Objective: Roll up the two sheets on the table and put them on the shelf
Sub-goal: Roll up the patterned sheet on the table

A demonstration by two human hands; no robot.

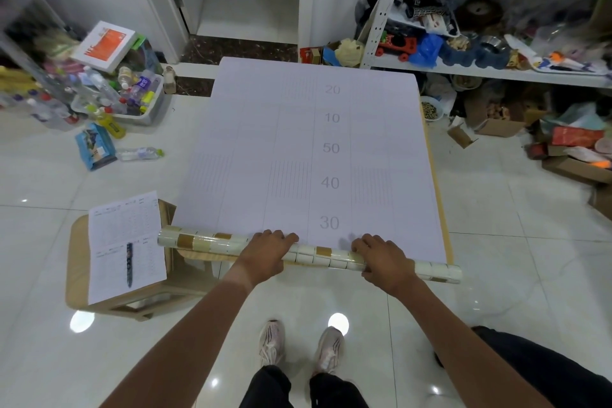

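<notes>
The roll (pixel 308 253) lies crosswise at the near edge of the counter (pixel 442 202), its long axis running left to right and ending a little nearer the person on the right. Both hands sit on top of it — the left hand (pixel 268 250) near the middle, the right hand (pixel 384 258) further right, each grip curled over the tube. The unrolled sheet (pixel 311 149) stretches straight away from them toward the shelf (pixel 496 71), so rolling likely goes forward, with both hands pushing evenly.
</notes>
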